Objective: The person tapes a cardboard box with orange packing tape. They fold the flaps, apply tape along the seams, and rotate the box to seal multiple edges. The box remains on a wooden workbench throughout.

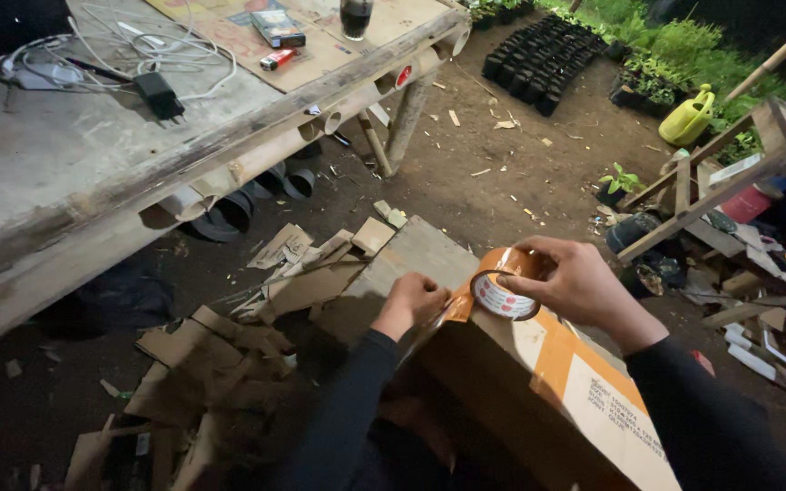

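Nearest the camera, a big cardboard box (539,382) is leaning across the person's lap, its top face running up and away, an orange strip of tape and a pale printed label showing on the near side. Up on that top face, the roll of orange tape (505,284) is standing on edge, and the right hand (575,284) is clamping it, fingers curled over the top of the roll, thumb pressing at the pale core. The left hand (411,302) is sitting just beside it, bunched into a fist and pressing down on the loose end of the tape against the box. The two hands are working close together but are not touching, the short stretch of orange tape bridging them. Both forearms are wearing dark sleeves.

Moving outward: to the left of the box, torn cardboard scraps (229,364) are lying in a heap on the dirt floor (475,155). Above them, a rough grey worktop (56,164) is running across the upper left, carrying white cables (152,45), a black charger (158,95), a red lighter (277,59) and a dark drink in a glass (355,16). Short pipe sections (229,214) are lying underneath it. Far back, black seedling pots (539,59) are sitting in rows, a yellow-green watering can (689,116) is standing near the greenery, and a wooden rack (730,182) is filling the right edge.
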Demonstrator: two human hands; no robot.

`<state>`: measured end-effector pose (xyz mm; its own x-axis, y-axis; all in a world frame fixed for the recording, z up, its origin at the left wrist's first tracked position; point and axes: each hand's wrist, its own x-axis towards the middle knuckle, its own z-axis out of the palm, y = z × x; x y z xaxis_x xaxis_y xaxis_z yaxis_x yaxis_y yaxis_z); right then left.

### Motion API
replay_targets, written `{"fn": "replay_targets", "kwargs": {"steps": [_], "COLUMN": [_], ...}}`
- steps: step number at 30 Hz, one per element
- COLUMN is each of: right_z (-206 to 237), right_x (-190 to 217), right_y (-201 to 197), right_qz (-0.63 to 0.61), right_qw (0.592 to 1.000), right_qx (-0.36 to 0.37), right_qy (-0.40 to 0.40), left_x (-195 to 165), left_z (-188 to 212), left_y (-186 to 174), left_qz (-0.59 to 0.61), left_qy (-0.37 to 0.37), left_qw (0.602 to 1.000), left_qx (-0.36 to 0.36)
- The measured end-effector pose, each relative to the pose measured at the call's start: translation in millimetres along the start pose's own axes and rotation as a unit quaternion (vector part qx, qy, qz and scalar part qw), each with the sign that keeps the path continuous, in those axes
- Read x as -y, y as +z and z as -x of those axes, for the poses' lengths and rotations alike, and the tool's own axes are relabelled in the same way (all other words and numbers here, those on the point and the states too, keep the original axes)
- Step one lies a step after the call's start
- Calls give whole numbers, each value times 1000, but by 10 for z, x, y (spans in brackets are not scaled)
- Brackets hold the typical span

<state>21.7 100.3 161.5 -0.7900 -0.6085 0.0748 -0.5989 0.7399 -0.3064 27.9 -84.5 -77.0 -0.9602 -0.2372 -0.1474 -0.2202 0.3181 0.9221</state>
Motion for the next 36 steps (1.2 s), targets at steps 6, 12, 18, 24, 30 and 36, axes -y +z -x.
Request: {"fn": "replay_targets", "kwargs": {"steps": [6,12,18,24,30,36], "right_z": [103,145,242,314,502,924], "right_x": [-50,-113,-312,-603,-836,-792], "right_y": [-9,29,65,366,423,481], "right_qz": [-37,-43,-177,-422,-324,-445], "right_qw": [999,999,983,902,941,893], "right_qx": [-2,-2,29,69,57,25], "right_qy": [31,2,-27,59,74,56], "left_x": [-196,-541,-606,-469,-543,-660], "left_z": [536,992,907,966,1018,1076], "left_y": [-445,-212,88,133,83,0], "left_qz": [3,23,-124,-158,-151,-236], "left_qy": [285,446,342,346,409,412], "left_qw": [959,893,916,899,876,870], "left_qx": [-14,-50,-168,-215,-204,-135]}}
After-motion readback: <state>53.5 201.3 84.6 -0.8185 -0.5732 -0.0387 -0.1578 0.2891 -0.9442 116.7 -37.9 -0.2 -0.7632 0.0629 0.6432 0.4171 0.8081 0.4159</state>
